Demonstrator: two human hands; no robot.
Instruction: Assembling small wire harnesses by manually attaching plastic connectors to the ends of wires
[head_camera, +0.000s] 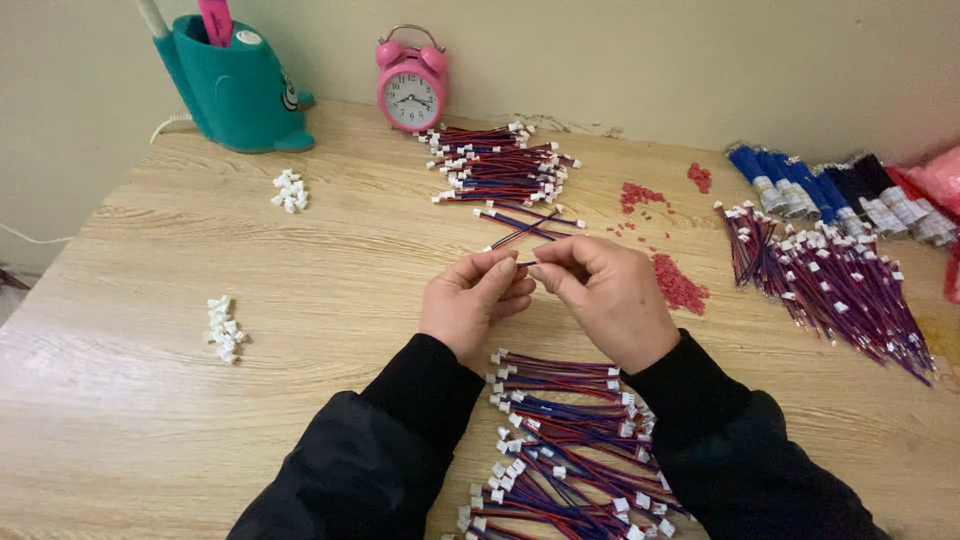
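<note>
Pale wood-grain tabletop (200, 400) stretches before you against a plain wall, with a pink twin-bell alarm clock (411, 92) at the back. Between your sleeves lies a big heap of red-and-blue wire leads with white plug ends (565, 440). Your left hand (472, 305) and right hand (600, 300) meet above it, fingertips pressed together, pinching one thin red-and-blue wire lead (522, 231) that runs away from you. You seem mid-fitting; next likely calls for a small white plastic connector housing (224, 328) from the left pile.

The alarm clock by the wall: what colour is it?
Pink alarm clock, white dial; head view.
</note>
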